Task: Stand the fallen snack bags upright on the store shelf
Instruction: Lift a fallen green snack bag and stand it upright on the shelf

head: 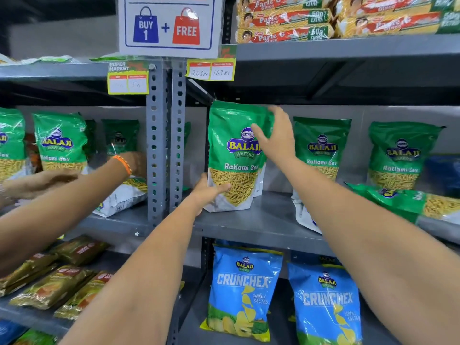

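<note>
A green Balaji Ratlami Sev snack bag stands upright on the grey middle shelf, just right of the slotted post. My left hand holds its lower left corner, thumb across the front. My right hand grips its top right corner. Two more green bags stand upright further right. One green bag lies flat at the shelf's right end. Another bag leans low, partly hidden behind my right forearm.
Another person's arms reach in from the left, one hand near a fallen bag in the left bay, where green bags stand. Blue Crunchex bags fill the shelf below. Biscuit packs sit above, beside a promo sign.
</note>
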Motion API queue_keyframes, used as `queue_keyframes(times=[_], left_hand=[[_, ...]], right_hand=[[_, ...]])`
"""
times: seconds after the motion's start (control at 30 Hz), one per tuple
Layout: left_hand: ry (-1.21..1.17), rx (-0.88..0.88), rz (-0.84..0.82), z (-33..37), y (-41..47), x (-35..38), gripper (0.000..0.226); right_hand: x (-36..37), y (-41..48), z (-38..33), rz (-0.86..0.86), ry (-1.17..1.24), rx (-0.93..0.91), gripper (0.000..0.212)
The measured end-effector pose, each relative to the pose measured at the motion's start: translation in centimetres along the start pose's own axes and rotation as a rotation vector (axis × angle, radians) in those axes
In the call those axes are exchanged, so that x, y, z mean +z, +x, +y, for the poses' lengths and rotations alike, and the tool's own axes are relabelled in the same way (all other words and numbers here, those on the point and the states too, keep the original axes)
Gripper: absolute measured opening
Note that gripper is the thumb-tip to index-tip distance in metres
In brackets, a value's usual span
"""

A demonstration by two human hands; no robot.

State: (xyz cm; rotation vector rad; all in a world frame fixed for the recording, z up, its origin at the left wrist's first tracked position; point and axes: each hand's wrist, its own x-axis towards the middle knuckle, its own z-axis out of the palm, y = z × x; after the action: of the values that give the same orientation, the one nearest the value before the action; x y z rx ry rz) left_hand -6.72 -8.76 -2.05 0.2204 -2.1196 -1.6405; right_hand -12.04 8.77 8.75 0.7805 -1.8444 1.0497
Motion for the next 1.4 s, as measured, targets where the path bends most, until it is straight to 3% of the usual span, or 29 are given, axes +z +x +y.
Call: queue_keyframes(times=[0.1,0.2,0.27,0.37,0.47,0.57,0.7,0.87,1.07,1.13,1.23,1.3,1.4], left_hand=[[-0.075,-0.009,-0.001,-0.3,0.4,0.1,0.086],[-0.141,-0.031,0.037,-0.5,0.8,0.6,0.077],[-0.166,-0.045,0.065,-0.6,1.2,0.7,0.075],[-0.159,-0.078,0.087,-0.5,1.7,0.8,0.070],[-0.125,-0.091,0.087,-0.2,1.6,1.0,0.049],[-0.102,-0.093,0.094,-0.1,1.8,1.4,0.026],[-0.083,-0.098,0.089,0.2,2.0,1.8,0.017],[0.000,-0.080,0.138,-0.1,2.5,1.4,0.026],[0.012,-0.027,0.011,-1.2,2.9,1.1,0.026],[0.040,-0.002,-0.039,-1.4,3.0,1.1,0.044],[0.085,0.046,-0.082,-1.7,2.9,1.3,0.083],[0.098,0.082,-0.082,-2.1,3.1,1.5,0.089],[0.093,0.112,-0.082,-2.4,3.3,1.7,0.084]], right_hand=[[1.2,-2.7,2.1,-0.018,0.250,0.443,0.076],[3.0,-5.1,4.4,-0.280,0.557,0.822,0.104],[4.0,-6.2,5.6,-0.411,0.640,0.919,0.107],[5.2,-7.0,6.6,-0.488,0.579,0.870,0.086],[5.8,-7.2,7.0,-0.474,0.530,0.822,0.077],[5.9,-7.1,7.1,-0.429,0.512,0.809,0.073],[6.3,-7.2,7.5,-0.376,0.436,0.816,0.080],[6.4,-6.9,7.5,-0.386,0.426,0.792,0.082],[6.5,-7.0,7.8,-0.464,0.417,0.725,0.065],[6.3,-7.3,7.7,-0.472,0.432,0.725,0.074],[6.5,-7.4,8.5,-0.500,0.432,0.699,0.114],[6.5,-7.3,8.9,-0.506,0.401,0.681,0.124],[6.0,-7.4,8.2,-0.487,0.353,0.676,0.093]])
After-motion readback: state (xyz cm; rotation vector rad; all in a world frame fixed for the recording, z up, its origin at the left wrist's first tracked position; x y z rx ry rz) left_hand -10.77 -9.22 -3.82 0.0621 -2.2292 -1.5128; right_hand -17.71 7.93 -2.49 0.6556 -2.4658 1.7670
